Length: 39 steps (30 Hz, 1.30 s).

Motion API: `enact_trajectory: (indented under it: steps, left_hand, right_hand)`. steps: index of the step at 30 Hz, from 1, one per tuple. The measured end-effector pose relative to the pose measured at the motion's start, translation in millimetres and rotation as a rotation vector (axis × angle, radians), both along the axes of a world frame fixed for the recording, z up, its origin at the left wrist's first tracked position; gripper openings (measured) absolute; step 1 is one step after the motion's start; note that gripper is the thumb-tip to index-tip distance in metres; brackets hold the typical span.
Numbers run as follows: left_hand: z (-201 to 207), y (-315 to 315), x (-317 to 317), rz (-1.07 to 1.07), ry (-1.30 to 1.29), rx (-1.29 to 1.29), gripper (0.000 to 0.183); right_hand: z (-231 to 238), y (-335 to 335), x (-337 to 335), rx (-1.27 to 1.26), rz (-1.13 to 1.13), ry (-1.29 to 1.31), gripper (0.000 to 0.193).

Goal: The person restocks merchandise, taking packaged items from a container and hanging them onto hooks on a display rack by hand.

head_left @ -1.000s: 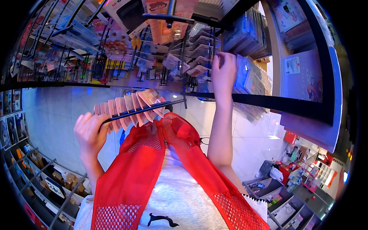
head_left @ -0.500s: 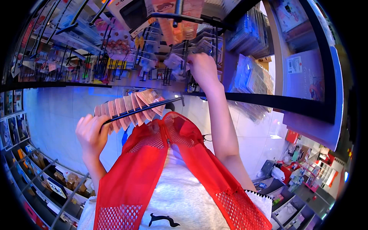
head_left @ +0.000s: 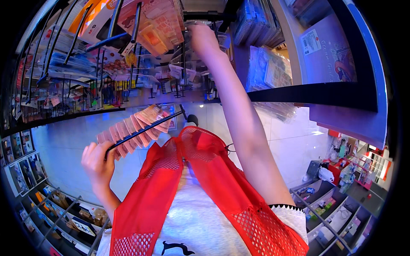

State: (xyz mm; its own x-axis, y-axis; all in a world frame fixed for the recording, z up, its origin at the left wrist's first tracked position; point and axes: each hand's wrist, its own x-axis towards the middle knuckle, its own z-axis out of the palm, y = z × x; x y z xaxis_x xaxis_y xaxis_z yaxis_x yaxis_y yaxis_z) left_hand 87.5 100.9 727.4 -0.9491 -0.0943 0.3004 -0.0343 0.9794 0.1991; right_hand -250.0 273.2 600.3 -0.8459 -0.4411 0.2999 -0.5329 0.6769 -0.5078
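My left hand [head_left: 97, 164] is closed round the near end of a black display hook [head_left: 176, 114], held out low on the left. A row of thin pink packets [head_left: 141, 121] hangs along the hook, fanned out. Its far tip, with a short crosspiece, points up and to the right. My right arm stretches up into the display rack, and the right hand [head_left: 204, 39] is by the black crossbar [head_left: 204, 16] with its fingers curled. What those fingers hold, if anything, is hidden. Left of that hand hangs a pink and orange package [head_left: 156, 32].
Black hooks with hanging packaged goods fill the rack [head_left: 85, 77] at the upper left. Right of my arm, clear-wrapped packs [head_left: 271, 70] lie on a shelf with a black edge [head_left: 316, 91]. Divided bins [head_left: 337, 213] stand at the lower right, bins and shelves [head_left: 64, 213] at the lower left.
My right hand has moved farther up and slightly left into the rack. My left hand, with the hook and packets, has shifted a little down and left; the view has shifted too.
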Motion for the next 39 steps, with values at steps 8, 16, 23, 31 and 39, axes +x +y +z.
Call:
enact_trajectory:
  steps: [8, 16, 23, 31, 39]
  left_hand:
    - [2.5, 6.0, -0.3, 0.003, -0.017, -0.001, 0.016]
    - [-0.9, 3.8, 0.0, -0.025, -0.005, -0.007, 0.014]
    - [-5.1, 0.0, 6.4, 0.028, -0.014, -0.007, 0.018]
    - [-4.9, -2.1, 7.4, 0.025, -0.014, 0.02, 0.018]
    - [-10.2, -6.3, 13.7, 0.034, -0.011, 0.036, 0.017]
  right_hand:
    - [-14.9, -15.4, -29.9, 0.131, -0.109, -0.21, 0.017]
    - [-5.5, -14.0, -32.6, 0.141, -0.012, -0.12, 0.018]
    - [17.3, 3.4, 2.8, 0.304, -0.049, -0.221, 0.018]
    - [13.8, -4.7, 3.7, 0.402, 0.056, -0.248, 0.018]
    - [10.6, -2.4, 1.7, 0.363, 0.036, -0.17, 0.019]
